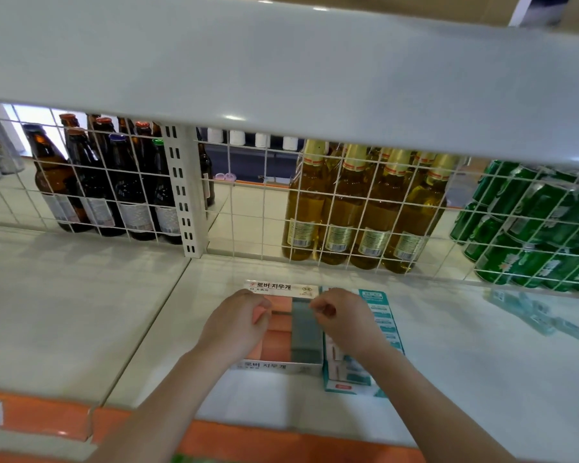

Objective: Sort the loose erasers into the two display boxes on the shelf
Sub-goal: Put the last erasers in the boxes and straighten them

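A white display box [281, 366] with Korean lettering stands on the white shelf [482, 362]. It holds rows of pink erasers [278, 342] and one row of grey erasers [306, 332]. A teal display box [383, 315] stands against its right side, its contents mostly hidden by my right arm. My left hand [238, 325] hovers over the pink rows and pinches a pink eraser [260, 312] at its fingertips. My right hand [345, 319] is curled over the far end of the grey row. Whether it holds anything is hidden.
A wire grid [248, 208] closes the back of the shelf, with brown bottles [91, 182], yellow bottles [358, 208] and green cans [532, 228] behind it. The upper shelf board [281, 78] hangs low overhead. An orange price strip [248, 442] runs along the front edge.
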`<state>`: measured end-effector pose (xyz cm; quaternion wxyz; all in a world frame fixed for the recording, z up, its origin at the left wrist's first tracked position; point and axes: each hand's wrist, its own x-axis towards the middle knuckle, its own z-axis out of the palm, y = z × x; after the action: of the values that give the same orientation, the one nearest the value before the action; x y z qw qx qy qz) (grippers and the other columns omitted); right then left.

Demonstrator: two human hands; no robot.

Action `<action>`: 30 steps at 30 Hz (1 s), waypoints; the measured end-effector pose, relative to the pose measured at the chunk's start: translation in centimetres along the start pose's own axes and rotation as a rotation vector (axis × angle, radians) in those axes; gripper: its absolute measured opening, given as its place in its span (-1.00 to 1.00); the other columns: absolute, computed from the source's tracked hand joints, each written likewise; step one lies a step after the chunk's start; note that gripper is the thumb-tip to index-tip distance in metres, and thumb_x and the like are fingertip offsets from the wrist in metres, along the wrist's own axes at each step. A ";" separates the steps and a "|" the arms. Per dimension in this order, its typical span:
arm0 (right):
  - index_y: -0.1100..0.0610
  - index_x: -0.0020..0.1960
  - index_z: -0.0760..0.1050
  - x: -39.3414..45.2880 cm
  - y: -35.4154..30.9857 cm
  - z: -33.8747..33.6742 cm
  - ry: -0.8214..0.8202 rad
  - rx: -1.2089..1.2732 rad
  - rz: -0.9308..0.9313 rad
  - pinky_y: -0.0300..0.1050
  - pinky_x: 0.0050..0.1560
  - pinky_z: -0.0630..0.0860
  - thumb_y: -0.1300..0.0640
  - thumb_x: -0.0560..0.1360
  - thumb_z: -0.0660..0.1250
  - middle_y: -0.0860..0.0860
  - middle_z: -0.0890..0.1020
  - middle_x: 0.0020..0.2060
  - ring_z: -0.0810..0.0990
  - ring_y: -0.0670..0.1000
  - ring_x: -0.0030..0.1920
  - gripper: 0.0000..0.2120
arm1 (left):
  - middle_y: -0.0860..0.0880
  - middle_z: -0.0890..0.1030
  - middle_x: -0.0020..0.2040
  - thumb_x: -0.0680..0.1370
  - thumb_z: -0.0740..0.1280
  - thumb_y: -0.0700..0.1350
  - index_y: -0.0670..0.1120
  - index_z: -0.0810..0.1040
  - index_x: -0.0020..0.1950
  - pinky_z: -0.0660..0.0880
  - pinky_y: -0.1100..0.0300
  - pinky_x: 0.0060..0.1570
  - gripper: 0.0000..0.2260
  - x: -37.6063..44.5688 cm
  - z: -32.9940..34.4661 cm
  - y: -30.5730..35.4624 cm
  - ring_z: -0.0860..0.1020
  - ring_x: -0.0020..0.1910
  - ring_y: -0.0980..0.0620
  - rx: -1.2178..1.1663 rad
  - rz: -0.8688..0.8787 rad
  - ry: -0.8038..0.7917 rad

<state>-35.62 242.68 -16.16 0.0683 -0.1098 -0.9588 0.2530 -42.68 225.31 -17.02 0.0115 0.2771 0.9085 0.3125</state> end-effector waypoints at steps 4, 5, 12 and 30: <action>-0.01 0.17 0.51 -1.6 2.0 -1.8 0.026 -0.012 0.091 -0.29 -0.02 0.45 0.10 0.57 0.19 -0.07 0.55 0.10 0.51 -0.10 0.00 -0.78 | 0.04 0.57 0.15 0.56 0.24 -0.10 -0.02 0.57 0.15 0.43 0.24 0.10 -0.79 0.0 0.9 2.5 0.52 0.10 0.10 -0.023 0.060 -0.098; 0.00 0.18 0.51 -2.0 2.6 -2.3 0.050 -0.015 0.110 -0.30 -0.04 0.44 0.10 0.57 0.18 -0.07 0.55 0.12 0.50 -0.11 0.01 -0.77 | 0.05 0.57 0.16 0.57 0.24 -0.09 -0.01 0.57 0.16 0.43 0.23 0.09 -0.79 0.0 1.2 3.2 0.52 0.10 0.11 -0.025 0.080 -0.118; 0.08 0.09 0.58 -6.1 8.6 -5.5 0.230 -0.013 0.245 -0.30 -0.08 0.39 0.21 0.52 0.24 0.00 0.61 0.03 0.49 -0.06 -0.10 -0.79 | 0.09 0.54 0.15 0.58 0.21 -0.05 0.03 0.54 0.16 0.48 0.20 0.01 -0.80 0.8 4.4 9.0 0.51 0.04 0.13 -0.010 0.220 -0.245; 0.09 0.14 0.56 -17.3 20.6 -11.6 0.429 -0.037 0.643 -0.24 -0.11 0.36 0.22 0.49 0.26 0.04 0.53 0.09 0.54 0.01 -0.02 -0.75 | -0.01 0.50 0.22 0.56 0.22 -0.10 -0.04 0.48 0.28 0.36 0.25 0.16 -0.71 1.1 15.4 21.2 0.47 0.20 0.05 0.025 0.486 -0.455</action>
<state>-13.10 261.34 -17.82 0.1823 -0.4565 -0.8437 0.2157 -30.14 248.31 -17.03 0.1357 0.5484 0.7938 0.2252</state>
